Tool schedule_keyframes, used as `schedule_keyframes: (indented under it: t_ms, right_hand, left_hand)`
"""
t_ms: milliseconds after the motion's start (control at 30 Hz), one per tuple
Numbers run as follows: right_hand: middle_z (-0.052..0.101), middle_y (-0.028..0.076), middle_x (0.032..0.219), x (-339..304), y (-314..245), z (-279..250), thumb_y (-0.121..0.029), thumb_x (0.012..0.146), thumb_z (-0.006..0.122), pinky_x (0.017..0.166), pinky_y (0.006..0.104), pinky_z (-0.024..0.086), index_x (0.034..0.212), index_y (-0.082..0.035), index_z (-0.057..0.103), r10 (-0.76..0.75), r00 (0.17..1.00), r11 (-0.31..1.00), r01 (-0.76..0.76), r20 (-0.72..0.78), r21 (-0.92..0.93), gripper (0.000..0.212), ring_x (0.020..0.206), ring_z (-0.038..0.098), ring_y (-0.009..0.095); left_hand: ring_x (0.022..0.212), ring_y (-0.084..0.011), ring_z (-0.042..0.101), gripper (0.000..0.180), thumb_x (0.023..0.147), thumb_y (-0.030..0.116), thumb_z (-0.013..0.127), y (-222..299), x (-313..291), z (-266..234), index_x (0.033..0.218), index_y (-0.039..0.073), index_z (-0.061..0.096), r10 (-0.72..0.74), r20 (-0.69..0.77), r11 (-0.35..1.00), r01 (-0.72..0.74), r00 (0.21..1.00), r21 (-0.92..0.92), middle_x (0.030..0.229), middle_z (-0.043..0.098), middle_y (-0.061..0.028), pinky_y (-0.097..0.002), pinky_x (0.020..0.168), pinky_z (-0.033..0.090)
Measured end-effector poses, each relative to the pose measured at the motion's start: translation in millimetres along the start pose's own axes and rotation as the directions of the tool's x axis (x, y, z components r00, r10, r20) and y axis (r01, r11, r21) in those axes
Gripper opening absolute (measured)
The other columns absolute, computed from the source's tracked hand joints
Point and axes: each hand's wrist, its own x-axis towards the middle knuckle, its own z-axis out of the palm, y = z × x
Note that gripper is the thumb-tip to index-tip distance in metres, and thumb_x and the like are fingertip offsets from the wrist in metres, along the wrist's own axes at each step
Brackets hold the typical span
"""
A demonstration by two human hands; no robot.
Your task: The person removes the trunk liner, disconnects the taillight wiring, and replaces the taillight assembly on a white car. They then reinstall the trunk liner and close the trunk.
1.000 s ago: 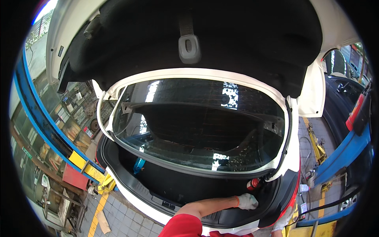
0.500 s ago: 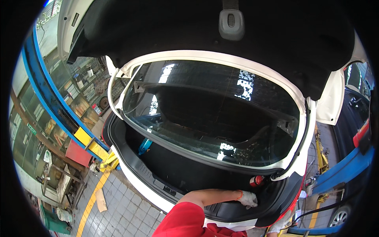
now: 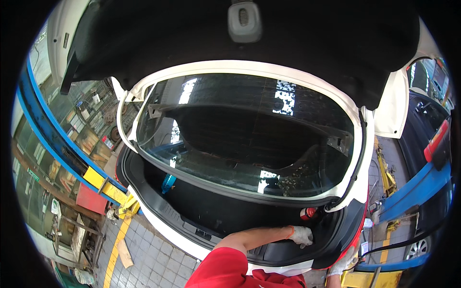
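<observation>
White bodywork frames the open car boot (image 3: 225, 211), and the raised tailgate (image 3: 249, 57) with its dark lining fills the upper half of the view, its rear window (image 3: 249, 139) hanging over the boot opening. The left hand (image 3: 301, 235), in a pale work glove with an orange cuff, reaches across into the right end of the boot and rests on the dark floor there, just below a small red extinguisher (image 3: 309, 213) tucked into the right corner. Its fingers curl downward onto the liner; whether they grip anything cannot be told. The right hand (image 3: 343, 263), also gloved, sits lower at the boot's outer right edge, close to the red tail lamp (image 3: 356, 240); its fingers look bent against the bodywork, but how far they close is not clear.

Room inside the boot is low: the glass hangs close above the floor, leaving a shallow dark slot between the sill and the window's lower rim. A blue bottle (image 3: 168, 183) stands at the far left of the boot, well apart from both hands. The boot floor between bottle and left hand lies bare. Blue lift posts (image 3: 53, 139) stand on either side of the car, and tiled floor (image 3: 153, 259) shows below the bumper.
</observation>
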Motion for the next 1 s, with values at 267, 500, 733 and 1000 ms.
schedule_keyframes:
  t_ms: [267, 500, 733, 1000]
  right_hand:
    - [0.046, 0.014, 0.175, -5.1, -5.3, 4.4, -0.032, 0.119, 0.050, 0.135, 0.0434, 0.026, 0.170, -0.005, 0.045, 0.049, 0.999, 0.996, -0.048, -0.016, 0.080, 0.059, 0.161, 0.041, 0.030]
    - [0.045, 0.017, 0.174, -8.3, -10.2, 6.7, -0.034, 0.118, 0.047, 0.135, 0.0468, 0.026, 0.170, -0.003, 0.044, -0.025, 0.999, 0.996, 0.022, -0.026, -0.081, 0.061, 0.163, 0.038, 0.033]
    - [0.039, 0.016, 0.178, -12.9, -19.2, 7.1, -0.040, 0.118, 0.046, 0.137, 0.0471, 0.022, 0.171, -0.003, 0.040, -0.007, 1.000, 0.998, 0.008, 0.012, -0.069, 0.065, 0.166, 0.033, 0.033]
    - [0.040, 0.017, 0.177, -15.9, -11.3, 6.4, -0.047, 0.117, 0.048, 0.137, 0.0452, 0.023, 0.172, -0.002, 0.039, 0.003, 1.000, 1.000, -0.003, 0.022, -0.018, 0.072, 0.165, 0.034, 0.032]
  left_hand:
    - [0.087, -0.0309, 0.079, 0.036, 0.101, 0.030, 0.060, 0.8, 10.8, -3.8, 0.086, 0.006, 0.082, 0.167, 0.069, 0.898, -0.180, 0.984, 0.402, 0.083, 0.083, -0.0060, -0.0450, 0.083, 0.060]
    - [0.089, -0.0351, 0.079, 0.032, 0.102, 0.028, 0.060, -26.5, 47.5, -1.6, 0.092, 0.008, 0.083, 0.235, 0.297, 0.691, -0.375, 0.925, 0.618, 0.091, 0.083, -0.0086, -0.0493, 0.087, 0.061]
    - [0.083, -0.0361, 0.074, 0.016, 0.096, 0.031, 0.071, -50.4, 35.5, 10.7, 0.094, 0.015, 0.074, 0.479, 0.169, 0.431, -0.398, 0.861, 0.810, 0.089, 0.071, -0.0086, -0.0506, 0.073, 0.058]
    - [0.062, -0.0360, 0.065, 0.021, 0.096, 0.026, 0.069, -56.2, 28.3, 15.1, 0.081, 0.013, 0.060, 0.782, 0.009, 0.418, -0.536, 0.623, 0.733, 0.068, 0.058, -0.0091, -0.0518, 0.058, 0.051]
